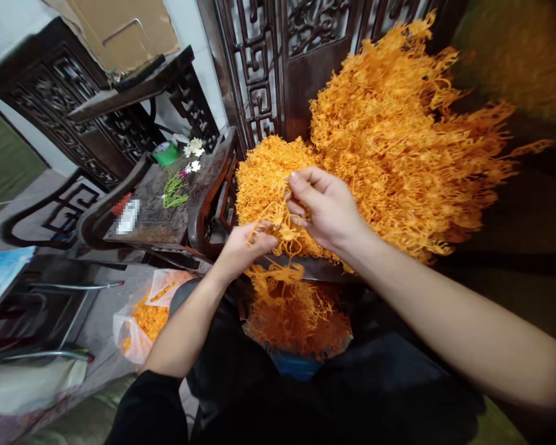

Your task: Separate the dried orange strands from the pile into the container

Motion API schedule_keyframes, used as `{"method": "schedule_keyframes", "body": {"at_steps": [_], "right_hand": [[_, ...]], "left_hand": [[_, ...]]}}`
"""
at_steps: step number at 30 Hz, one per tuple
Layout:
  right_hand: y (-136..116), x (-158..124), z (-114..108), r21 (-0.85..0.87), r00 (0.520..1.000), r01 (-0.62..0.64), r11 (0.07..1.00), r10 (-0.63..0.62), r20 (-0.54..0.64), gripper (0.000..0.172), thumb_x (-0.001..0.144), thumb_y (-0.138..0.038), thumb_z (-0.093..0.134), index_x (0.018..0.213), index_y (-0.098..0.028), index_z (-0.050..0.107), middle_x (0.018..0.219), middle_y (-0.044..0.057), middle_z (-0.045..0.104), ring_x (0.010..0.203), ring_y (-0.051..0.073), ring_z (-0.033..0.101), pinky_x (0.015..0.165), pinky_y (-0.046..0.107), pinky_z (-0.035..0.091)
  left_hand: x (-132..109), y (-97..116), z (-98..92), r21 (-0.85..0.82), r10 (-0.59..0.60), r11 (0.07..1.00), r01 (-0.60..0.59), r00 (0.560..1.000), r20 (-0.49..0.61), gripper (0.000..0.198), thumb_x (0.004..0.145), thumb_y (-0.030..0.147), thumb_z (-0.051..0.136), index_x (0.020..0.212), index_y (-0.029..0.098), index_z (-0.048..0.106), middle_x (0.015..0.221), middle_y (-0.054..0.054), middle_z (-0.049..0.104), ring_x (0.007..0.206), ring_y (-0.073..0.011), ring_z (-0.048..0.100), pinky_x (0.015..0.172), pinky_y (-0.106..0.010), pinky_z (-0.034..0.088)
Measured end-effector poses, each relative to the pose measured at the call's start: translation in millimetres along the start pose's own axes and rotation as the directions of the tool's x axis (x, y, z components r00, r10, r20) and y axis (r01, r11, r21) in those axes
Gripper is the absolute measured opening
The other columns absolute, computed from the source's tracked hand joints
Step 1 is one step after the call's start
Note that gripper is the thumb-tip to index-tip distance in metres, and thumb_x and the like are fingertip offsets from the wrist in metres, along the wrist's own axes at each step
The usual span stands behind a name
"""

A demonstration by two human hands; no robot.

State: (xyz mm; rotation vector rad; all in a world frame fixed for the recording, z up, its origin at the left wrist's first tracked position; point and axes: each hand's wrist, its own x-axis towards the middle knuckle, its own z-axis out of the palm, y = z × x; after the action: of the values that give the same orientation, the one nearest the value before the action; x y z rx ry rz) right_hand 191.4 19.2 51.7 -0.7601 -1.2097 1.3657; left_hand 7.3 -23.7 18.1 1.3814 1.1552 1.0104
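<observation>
Before me, a cluster of thin, stringy orange pieces [285,225] hangs between both hands; they look like moulded plastic, though I cannot tell for certain. My left hand [246,250] is closed with thumb and fingers pinching its lower left side. Higher up, my right hand [328,207] pinches the cluster's upper part, fingers curled. Right behind the hands lies a big heap of the same orange pieces [389,142]. Below them, between my legs, more orange strands fill a clear plastic bag [345,346] above something blue [296,366].
To the left stands a dark carved wooden chair [155,225] with green tape [165,153], white flowers [193,148] and green stems [173,191] on its seat. A plastic bag [120,327] of orange pieces sits on the floor. Carved wood panels [259,74] rise behind the heap.
</observation>
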Motion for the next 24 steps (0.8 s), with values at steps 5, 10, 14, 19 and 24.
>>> {"method": "schedule_keyframes", "body": {"at_steps": [5, 10, 14, 19, 24], "right_hand": [[23, 5, 9, -0.09, 0.994, 0.01, 0.996, -0.02, -0.109, 0.056, 0.084, -0.08, 0.063, 0.084, -0.028, 0.045, 0.064, -0.005, 0.038, 0.053, 0.013, 0.035, 0.047, 0.03, 0.03], [22, 47, -50, -0.097, 0.931, 0.069, 0.993, -0.1, -0.352, 0.045, 0.093, -0.072, 0.053, 0.088, -0.028, 0.045, 0.077, 0.001, 0.057, 0.057, 0.014, 0.044, 0.046, 0.029, 0.028], [9, 51, -71, -0.087, 0.966, 0.025, 0.996, -0.047, -0.253, 0.032, 0.087, -0.049, 0.073, 0.093, -0.026, 0.052, 0.092, 0.003, 0.069, 0.059, 0.012, 0.049, 0.046, 0.027, 0.027], [5, 19, -31, -0.284, 0.992, 0.027, 0.958, 0.01, 0.128, 0.035, 0.089, -0.055, 0.072, 0.099, -0.022, 0.073, 0.074, 0.003, 0.065, 0.062, 0.015, 0.053, 0.051, 0.03, 0.038], [17, 24, -13, -0.402, 0.969, 0.189, 0.896, -0.103, 0.225, 0.035, 0.085, -0.054, 0.077, 0.089, -0.02, 0.075, 0.086, 0.006, 0.071, 0.085, 0.021, 0.065, 0.081, 0.039, 0.053]], "left_hand": [[-8, 3, 17.5, 0.051, -0.078, 0.996, 0.073, 0.99, 0.115, 0.044, 0.08, 0.054, 0.081, 0.064, 0.017, 0.062, 0.055, 0.005, 0.041, 0.051, -0.0074, 0.032, 0.051, -0.025, 0.025], [-15, 2, 4.9, 0.017, -0.141, 0.99, 0.14, 0.976, 0.165, 0.039, 0.074, 0.048, 0.087, 0.064, 0.017, 0.066, 0.057, 0.002, 0.053, 0.05, -0.0081, 0.04, 0.049, -0.024, 0.028], [-11, -3, -6.2, -0.002, -0.179, 0.984, 0.18, 0.981, 0.08, 0.044, 0.072, 0.049, 0.087, 0.061, 0.017, 0.059, 0.051, 0.006, 0.04, 0.047, -0.0054, 0.029, 0.047, -0.023, 0.019], [-6, -2, -12.3, -0.011, -0.197, 0.98, 0.198, 0.978, 0.061, 0.045, 0.073, 0.049, 0.087, 0.062, 0.017, 0.057, 0.051, 0.008, 0.036, 0.046, -0.0045, 0.024, 0.048, -0.024, 0.014], [-9, -2, -9.0, 0.036, -0.224, 0.975, 0.221, 0.963, 0.15, 0.043, 0.074, 0.05, 0.085, 0.066, 0.016, 0.062, 0.05, 0.008, 0.038, 0.046, -0.0047, 0.026, 0.048, -0.024, 0.016]]}}
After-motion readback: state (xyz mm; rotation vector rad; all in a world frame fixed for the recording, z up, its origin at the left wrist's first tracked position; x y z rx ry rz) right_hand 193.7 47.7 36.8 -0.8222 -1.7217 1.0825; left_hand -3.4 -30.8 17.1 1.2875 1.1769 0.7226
